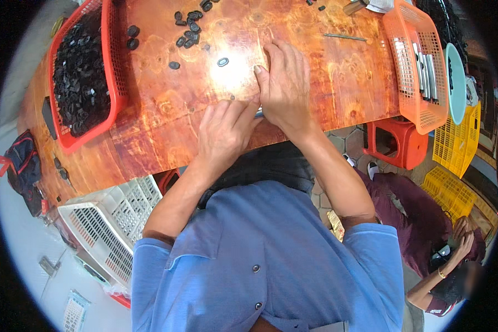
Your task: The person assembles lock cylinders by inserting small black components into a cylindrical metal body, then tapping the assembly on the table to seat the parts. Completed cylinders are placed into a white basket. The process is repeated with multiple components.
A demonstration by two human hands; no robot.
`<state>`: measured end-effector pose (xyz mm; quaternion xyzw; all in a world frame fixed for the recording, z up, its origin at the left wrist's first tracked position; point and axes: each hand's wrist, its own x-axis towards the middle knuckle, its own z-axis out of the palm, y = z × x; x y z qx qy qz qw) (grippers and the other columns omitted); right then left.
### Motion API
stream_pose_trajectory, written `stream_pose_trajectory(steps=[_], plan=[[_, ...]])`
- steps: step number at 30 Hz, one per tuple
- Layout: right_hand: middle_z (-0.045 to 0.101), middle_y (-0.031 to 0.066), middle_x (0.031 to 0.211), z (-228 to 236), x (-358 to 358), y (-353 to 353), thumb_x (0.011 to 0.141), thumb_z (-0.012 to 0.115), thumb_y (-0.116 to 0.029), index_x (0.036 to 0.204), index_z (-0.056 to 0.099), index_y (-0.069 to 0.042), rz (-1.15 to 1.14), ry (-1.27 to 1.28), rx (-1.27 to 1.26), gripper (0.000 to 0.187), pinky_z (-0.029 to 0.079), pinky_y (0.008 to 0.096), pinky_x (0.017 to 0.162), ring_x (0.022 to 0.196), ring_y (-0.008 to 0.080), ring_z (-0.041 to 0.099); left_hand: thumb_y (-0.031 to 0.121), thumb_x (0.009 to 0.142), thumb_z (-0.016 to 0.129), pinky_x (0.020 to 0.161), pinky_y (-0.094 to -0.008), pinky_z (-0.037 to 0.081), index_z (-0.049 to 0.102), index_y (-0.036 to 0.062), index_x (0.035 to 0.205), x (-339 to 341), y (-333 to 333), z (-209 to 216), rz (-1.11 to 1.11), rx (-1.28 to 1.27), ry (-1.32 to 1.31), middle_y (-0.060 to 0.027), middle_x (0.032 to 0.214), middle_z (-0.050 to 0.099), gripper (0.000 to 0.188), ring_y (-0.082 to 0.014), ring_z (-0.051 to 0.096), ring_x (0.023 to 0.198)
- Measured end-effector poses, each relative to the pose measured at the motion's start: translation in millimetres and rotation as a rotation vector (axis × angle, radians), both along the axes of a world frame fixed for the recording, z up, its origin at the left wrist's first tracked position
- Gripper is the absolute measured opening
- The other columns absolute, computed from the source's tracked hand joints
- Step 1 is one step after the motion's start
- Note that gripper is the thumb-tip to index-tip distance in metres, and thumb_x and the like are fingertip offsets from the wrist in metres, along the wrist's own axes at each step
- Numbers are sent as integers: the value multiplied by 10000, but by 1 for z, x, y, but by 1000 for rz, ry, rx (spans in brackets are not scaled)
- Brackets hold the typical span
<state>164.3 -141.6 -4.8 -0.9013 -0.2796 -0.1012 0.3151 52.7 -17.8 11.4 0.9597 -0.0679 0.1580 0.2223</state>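
My left hand is by the front edge of the wooden table, its fingers bent and its thumb and forefinger pinched close against my right hand. My right hand lies palm down with curled fingers and hides what is under it. Between the two hands a small bit of a greyish, shiny piece shows; its kind is hidden. Beyond my hands sits a small oval black part with a pale middle, in the light's glare. Another black oval part is left of it.
A red basket full of small black parts stands left. Several black ovals lie at the far side. A thin metal rod and an orange basket with metal strips are right. A red stool and a seated person are lower right.
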Motion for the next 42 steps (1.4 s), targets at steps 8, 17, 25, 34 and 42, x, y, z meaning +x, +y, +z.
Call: stream_pose_trajectory(steps=[8, 17, 25, 34, 42], plan=[[519, 227, 1346, 2, -1, -1, 917, 627, -175, 1306, 524, 39, 5, -8, 6, 456, 330, 482, 1092, 1261, 395, 469, 217, 756, 808, 694, -364, 467, 712, 99, 1063, 4, 0, -3, 1, -37, -14, -45, 881, 615, 343, -240, 602, 803], [478, 235, 1388, -6, 5, 0, 924, 618, -186, 1343, 485, 53, 20, -35, -71, 501, 301, 497, 1117, 1309, 395, 435, 195, 781, 789, 669, -367, 453, 708, 84, 1043, 4, -2, 2, -3, -53, 55, -72, 851, 592, 296, -265, 595, 779], [356, 242, 1507, 3, -2, -4, 955, 583, -246, 1434, 394, 30, 49, 108, -149, 585, 190, 557, 1192, 1443, 401, 285, 216, 820, 757, 720, -413, 495, 676, 56, 992, 3, 0, 25, -60, -87, 137, -97, 845, 580, 248, -300, 605, 815], [404, 249, 1477, 4, -11, -7, 913, 635, -236, 1387, 457, 22, 59, 113, -98, 569, 209, 563, 1183, 1413, 413, 326, 208, 787, 793, 741, -389, 487, 690, 59, 1032, -11, -8, 12, -25, -103, 52, -90, 937, 632, 305, -287, 616, 846], [465, 262, 1414, -1, -16, -8, 868, 681, -183, 1335, 497, 49, 59, 62, -46, 553, 272, 574, 1140, 1353, 431, 399, 236, 739, 794, 702, -348, 442, 698, 82, 1040, -13, -11, 3, 0, -58, 20, -26, 901, 588, 352, -217, 585, 843]])
